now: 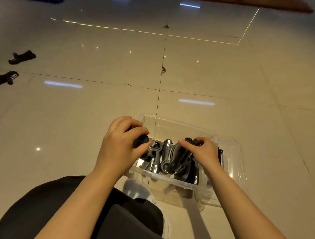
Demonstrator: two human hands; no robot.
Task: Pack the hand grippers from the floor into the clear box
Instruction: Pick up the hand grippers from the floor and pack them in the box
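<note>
1. Black plastic hand grippers [169, 161] lie packed side by side in the near half of the clear box [233, 152], which sits on the tiled floor just ahead of the person's knees.
2. Over the box's left edge, the left hand [121, 146] is curled around the handle of another black gripper [140, 141], held above the packed row and not yet set down.
3. Inside the box, the right hand [203, 152] has its thumb and fingers closed on the top of one packed gripper, apparently steadying or shifting it.
4. Beyond the packed row, the far half of the box looks bare, so room remains.
5. Judged from this, the step in hand is seating the left hand's gripper. It would go best lowered parallel to its neighbours, into the gap at the row's left end, while the right hand presses the others toward the box's right wall.
6. Handles and springs could snag; a slight tilt on the way in should help.
7. Far left of the box, well apart from it, at least two more grippers [22, 57] lie on the floor [99, 107], waiting to be collected.
</note>
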